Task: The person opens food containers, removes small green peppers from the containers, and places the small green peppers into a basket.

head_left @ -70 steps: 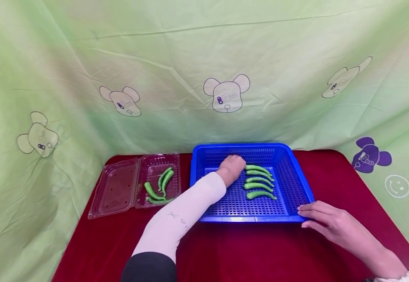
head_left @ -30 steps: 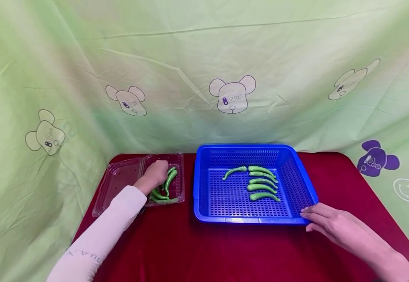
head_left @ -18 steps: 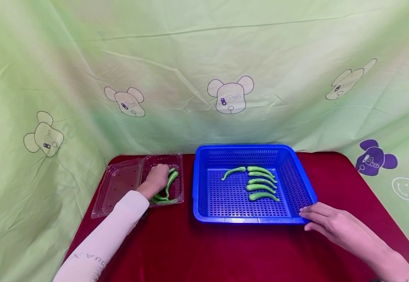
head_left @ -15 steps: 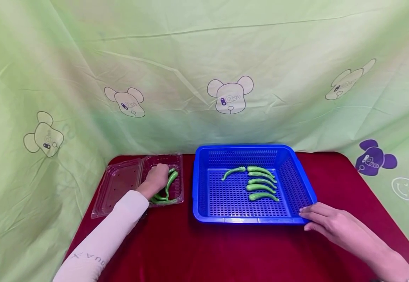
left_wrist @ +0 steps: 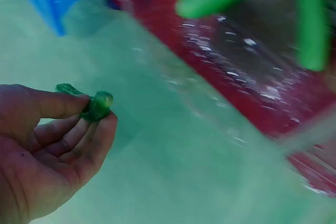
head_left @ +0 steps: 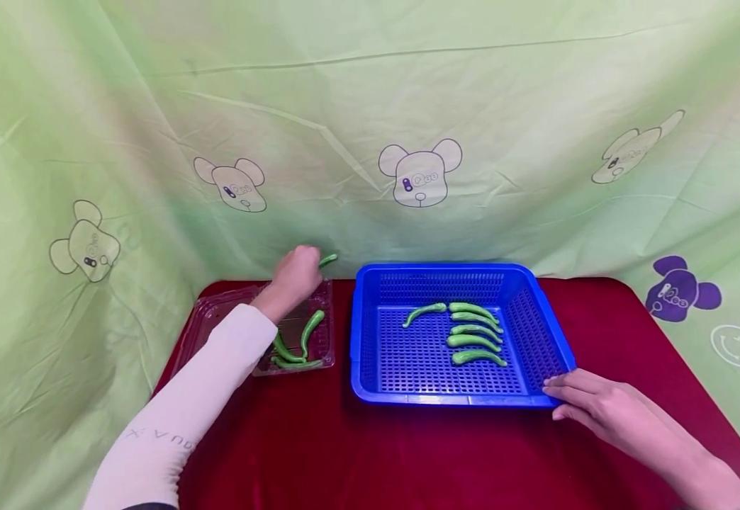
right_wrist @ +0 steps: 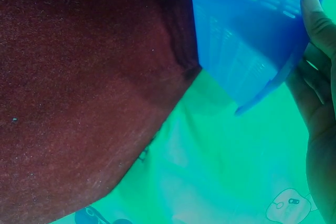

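Observation:
My left hand (head_left: 296, 275) is raised above the back of the clear plastic container (head_left: 330, 312). Thumb and fingertips pinch a green pepper (left_wrist: 98, 106), whose thin end sticks out to the right in the head view. Several green peppers (head_left: 311, 331) lie in the container, partly covered by my arm. The blue basket (head_left: 466, 400) holds a column of several curved peppers (head_left: 474, 341) on its right side and a single pepper (head_left: 422, 312) left of the top one. At its front right corner, my right hand (head_left: 606, 404) grips the rim, thumb against the outer wall.
A dark red cloth (head_left: 370, 460) covers the table under both containers. Behind it hangs a pale green curtain (head_left: 319, 177) printed with mouse heads. The container's lid (head_left: 207, 312) is folded out to the left, mostly behind my forearm.
Left hand left the basket, where a pepper now lies left of the column, and reached into the clear container. In the last half second it rose toward the back with another pepper. Right hand stayed.

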Demonstrator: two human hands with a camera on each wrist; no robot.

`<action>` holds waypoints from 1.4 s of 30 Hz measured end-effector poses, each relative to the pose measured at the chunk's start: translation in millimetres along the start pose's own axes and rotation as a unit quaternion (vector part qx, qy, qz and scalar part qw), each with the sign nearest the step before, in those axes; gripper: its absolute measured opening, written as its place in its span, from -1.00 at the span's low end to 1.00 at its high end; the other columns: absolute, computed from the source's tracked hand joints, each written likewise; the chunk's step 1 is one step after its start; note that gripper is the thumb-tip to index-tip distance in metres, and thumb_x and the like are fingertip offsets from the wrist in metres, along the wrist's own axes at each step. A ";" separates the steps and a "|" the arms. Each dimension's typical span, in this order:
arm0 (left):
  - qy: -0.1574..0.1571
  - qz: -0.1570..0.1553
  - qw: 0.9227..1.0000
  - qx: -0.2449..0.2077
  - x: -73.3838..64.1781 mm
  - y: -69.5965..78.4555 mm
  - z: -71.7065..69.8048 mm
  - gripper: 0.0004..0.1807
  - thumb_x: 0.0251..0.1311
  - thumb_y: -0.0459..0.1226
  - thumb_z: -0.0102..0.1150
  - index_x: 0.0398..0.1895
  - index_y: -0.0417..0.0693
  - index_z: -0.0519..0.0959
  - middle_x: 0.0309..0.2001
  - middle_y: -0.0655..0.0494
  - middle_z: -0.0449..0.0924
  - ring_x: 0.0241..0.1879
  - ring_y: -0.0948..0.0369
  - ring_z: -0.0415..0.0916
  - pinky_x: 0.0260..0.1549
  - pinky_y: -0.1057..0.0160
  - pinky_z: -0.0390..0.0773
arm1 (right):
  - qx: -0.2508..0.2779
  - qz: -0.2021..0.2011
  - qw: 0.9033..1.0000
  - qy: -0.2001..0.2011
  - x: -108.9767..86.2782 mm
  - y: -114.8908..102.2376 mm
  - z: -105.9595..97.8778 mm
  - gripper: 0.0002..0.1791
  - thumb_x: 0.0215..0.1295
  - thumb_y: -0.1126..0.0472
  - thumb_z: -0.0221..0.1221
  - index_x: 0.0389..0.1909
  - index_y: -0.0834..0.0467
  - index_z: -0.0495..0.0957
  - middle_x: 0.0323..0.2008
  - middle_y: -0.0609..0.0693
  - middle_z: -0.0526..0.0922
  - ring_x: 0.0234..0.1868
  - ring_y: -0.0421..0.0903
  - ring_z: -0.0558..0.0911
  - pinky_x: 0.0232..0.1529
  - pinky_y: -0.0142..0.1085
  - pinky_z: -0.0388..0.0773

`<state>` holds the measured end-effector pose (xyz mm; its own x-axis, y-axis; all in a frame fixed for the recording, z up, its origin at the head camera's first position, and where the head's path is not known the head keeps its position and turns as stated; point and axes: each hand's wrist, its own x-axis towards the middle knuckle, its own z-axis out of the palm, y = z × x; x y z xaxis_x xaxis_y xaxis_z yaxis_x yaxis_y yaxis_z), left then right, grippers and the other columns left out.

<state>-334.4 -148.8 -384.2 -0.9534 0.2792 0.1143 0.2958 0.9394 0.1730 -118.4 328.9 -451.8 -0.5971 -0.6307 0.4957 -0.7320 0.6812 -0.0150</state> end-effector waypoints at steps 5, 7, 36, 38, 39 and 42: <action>0.013 0.039 0.999 0.007 15.7 38.0 -1.9 -0.93 0.06 -0.51 0.14 -0.40 -0.23 0.57 -0.25 -0.16 0.70 -0.21 -0.12 0.69 -0.21 -0.08 0.70 | -0.002 0.002 1.000 -0.001 -1.8 -0.1 0.7 -0.42 0.50 -0.31 -0.08 -0.17 0.00 0.77 -0.14 -0.22 0.73 -0.17 -0.17 0.74 0.15 -0.75 0.40; 0.016 0.055 0.998 0.008 20.6 54.3 0.0 -0.92 0.08 -0.50 0.16 -0.37 -0.22 0.59 -0.22 -0.13 0.70 -0.18 -0.11 0.69 -0.18 -0.08 0.70 | -0.006 0.004 1.000 0.000 -2.1 -0.2 1.0 -0.41 0.51 -0.31 -0.09 -0.17 0.00 0.78 -0.14 -0.22 0.73 -0.17 -0.17 0.73 0.12 -0.74 0.43; -0.121 0.154 0.978 0.065 39.4 202.0 63.0 -0.81 0.35 -0.44 0.11 -0.29 0.04 0.64 -0.12 0.16 0.73 -0.11 0.21 0.69 -0.15 0.23 0.70 | -0.011 -0.002 1.000 0.001 -0.1 2.2 -2.0 -0.39 0.54 -0.31 -0.14 -0.11 -0.02 0.77 -0.11 -0.21 0.72 -0.14 -0.19 0.72 0.11 -0.71 0.46; -0.133 0.155 0.976 0.072 36.9 203.6 72.0 -0.83 0.37 -0.42 0.11 -0.26 0.03 0.64 -0.08 0.15 0.73 -0.07 0.20 0.68 -0.11 0.21 0.70 | -0.013 0.001 1.000 0.003 -1.0 1.6 -2.2 -0.39 0.55 -0.31 -0.15 -0.12 -0.02 0.77 -0.12 -0.22 0.72 -0.14 -0.20 0.72 0.11 -0.72 0.46; -0.138 0.155 0.975 0.076 35.5 203.9 76.3 -0.83 0.37 -0.41 0.11 -0.26 0.03 0.64 -0.07 0.15 0.73 -0.06 0.20 0.68 -0.10 0.21 0.70 | -0.013 0.002 1.000 0.003 -1.5 1.1 -2.0 -0.38 0.55 -0.31 -0.16 -0.13 -0.02 0.77 -0.12 -0.22 0.71 -0.14 -0.20 0.72 0.11 -0.72 0.46; -0.152 0.146 0.975 0.076 30.6 204.8 87.7 -0.83 0.37 -0.41 0.11 -0.27 0.04 0.64 -0.06 0.14 0.74 -0.04 0.18 0.69 -0.08 0.20 0.70 | -0.016 0.006 1.000 0.000 -3.5 -0.3 -1.6 -0.37 0.56 -0.32 -0.18 -0.13 -0.04 0.77 -0.11 -0.24 0.71 -0.13 -0.22 0.72 0.11 -0.72 0.46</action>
<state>-308.2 69.6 -431.1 -0.8099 0.5640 -0.1611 0.5676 0.8228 0.0270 -115.6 331.5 -452.2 -0.6063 -0.6215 0.4961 -0.7134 0.7008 0.0062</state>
